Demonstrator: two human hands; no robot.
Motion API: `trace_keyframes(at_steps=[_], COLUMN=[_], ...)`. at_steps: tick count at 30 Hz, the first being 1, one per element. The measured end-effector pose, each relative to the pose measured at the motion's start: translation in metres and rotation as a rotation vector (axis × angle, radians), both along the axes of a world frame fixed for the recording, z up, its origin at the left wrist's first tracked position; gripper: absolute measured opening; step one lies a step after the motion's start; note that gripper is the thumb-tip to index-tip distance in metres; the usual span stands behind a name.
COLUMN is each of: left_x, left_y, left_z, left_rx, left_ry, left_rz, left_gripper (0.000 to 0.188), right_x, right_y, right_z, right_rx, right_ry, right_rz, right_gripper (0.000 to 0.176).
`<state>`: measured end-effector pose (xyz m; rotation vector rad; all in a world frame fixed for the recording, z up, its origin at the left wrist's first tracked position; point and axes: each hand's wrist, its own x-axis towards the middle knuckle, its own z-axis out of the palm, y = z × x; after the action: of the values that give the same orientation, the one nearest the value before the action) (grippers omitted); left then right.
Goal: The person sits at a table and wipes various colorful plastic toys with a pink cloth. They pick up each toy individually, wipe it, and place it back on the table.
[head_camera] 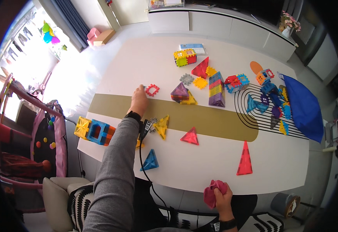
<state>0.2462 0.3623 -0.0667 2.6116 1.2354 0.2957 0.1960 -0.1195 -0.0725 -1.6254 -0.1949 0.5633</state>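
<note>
My left hand (139, 100) reaches across the table beside a red toothed plastic ring tile (152, 90); its fingertips seem to touch something small and dark, mostly hidden. My right hand (223, 197) grips a crumpled pink cloth (214, 192) at the near table edge. Nearer me lie a yellow triangular magnetic tile (162, 127), two red ones (190, 136) (245, 159) and a blue one (150, 160). A stack of triangular tiles (180, 92) rests right of the red ring, and a tall multicoloured stack (216, 90) stands further right. My left forearm partly hides a grey toothed piece (153, 125).
A blue drawstring bag (304, 108) lies at the right edge by loose tiles and assembled blocks (237, 83). A blue, yellow and orange tile structure (99, 132) sits at the left edge. Another block box (185, 57) is at the back. A black cable (146, 174) hangs below my left wrist.
</note>
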Motion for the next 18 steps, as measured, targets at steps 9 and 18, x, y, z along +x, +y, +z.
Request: trace_keyframes(at_steps=[9,18], left_x=[-0.080,-0.175], left_y=[-0.148,-0.380], left_z=[0.084,0.109], left_rx=[-1.438,-1.716], left_ry=[-1.217,-1.049], left_rz=[-0.123,-0.327], left_gripper=[0.019,0.036], right_x=[-0.001,-0.061], right_y=[0.000,0.019], right_z=[0.027,0.093], right_rx=[0.532,0.323], right_ry=[0.445,-0.558], right_rz=[-0.295,-0.005], right_gripper=[0.024,0.047])
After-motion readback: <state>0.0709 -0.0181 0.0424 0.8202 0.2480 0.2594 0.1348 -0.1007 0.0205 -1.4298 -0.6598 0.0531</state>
